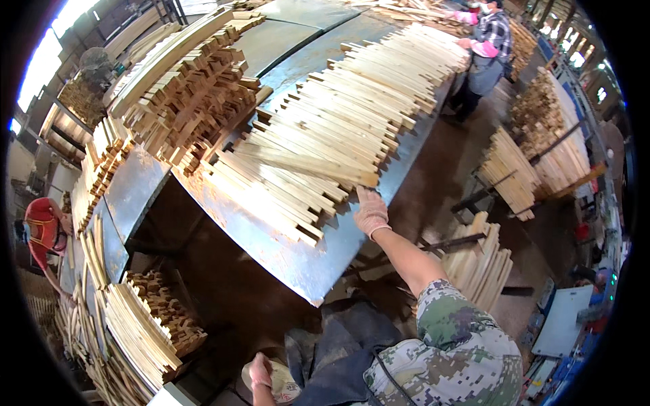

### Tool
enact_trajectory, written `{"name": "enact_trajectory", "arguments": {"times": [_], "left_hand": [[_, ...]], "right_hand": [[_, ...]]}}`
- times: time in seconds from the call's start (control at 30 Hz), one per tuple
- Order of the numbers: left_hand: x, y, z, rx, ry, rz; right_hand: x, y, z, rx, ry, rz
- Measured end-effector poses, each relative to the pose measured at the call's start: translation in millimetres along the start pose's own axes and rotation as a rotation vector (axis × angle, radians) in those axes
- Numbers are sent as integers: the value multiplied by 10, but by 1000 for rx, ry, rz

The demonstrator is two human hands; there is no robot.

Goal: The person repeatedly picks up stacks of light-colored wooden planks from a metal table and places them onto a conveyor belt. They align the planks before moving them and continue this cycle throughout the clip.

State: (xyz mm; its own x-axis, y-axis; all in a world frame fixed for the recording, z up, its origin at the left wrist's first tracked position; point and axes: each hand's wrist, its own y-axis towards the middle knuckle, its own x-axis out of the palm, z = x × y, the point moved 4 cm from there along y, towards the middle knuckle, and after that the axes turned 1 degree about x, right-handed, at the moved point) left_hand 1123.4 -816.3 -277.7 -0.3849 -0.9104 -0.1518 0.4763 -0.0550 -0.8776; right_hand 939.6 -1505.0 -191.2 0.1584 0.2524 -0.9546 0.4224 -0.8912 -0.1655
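On a metal-topped table (305, 271) lies a broad row of pale wooden strips (365, 95), side by side with uneven ends. One wooden strip (318, 166) rests slantwise across the others. My right hand (372, 212), in a pale pinkish glove, reaches to the near right end of that strip, its fingers closed at the end; the fingertips are partly hidden. Low beside my body is my left hand (260, 371), gloved too, away from the table. It hangs in front of a pale round object (284, 382), and its fingers do not show clearly.
A tall pile of wood pieces (189, 88) stands at the table's left. More strips are stacked low at left (139, 331) and on racks at right (508, 172). A co-worker in pink gloves (484, 61) stands at the far right; another in red (47, 227) bends at far left.
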Motion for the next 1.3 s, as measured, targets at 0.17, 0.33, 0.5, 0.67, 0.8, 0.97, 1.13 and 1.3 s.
{"name": "enact_trajectory", "arguments": {"times": [0.17,0.33,0.5,0.67,0.8,0.97,1.13,1.3], "left_hand": [[156,-855,-847,-205,104,92],[580,-1269,-1034,-232,199,60],[815,-1171,-780,-89,253,1],[876,-592,-308,104,289,-52],[965,-74,102,-94,125,-97],[1039,59,354,-60,285,-211],[831,209,155,-135,579,-515],[599,664,-9,388,1292,-850]], "right_hand": [[200,1020,142,-189,-277,252],[180,1183,167,-281,-196,-50],[49,732,258,-193,76,-377],[65,-184,510,52,1102,-731],[-174,-1133,553,113,1406,-712],[-464,-2394,798,241,1518,-408],[-811,-3922,1389,439,1359,330],[-818,-5201,2240,865,748,763]]}}
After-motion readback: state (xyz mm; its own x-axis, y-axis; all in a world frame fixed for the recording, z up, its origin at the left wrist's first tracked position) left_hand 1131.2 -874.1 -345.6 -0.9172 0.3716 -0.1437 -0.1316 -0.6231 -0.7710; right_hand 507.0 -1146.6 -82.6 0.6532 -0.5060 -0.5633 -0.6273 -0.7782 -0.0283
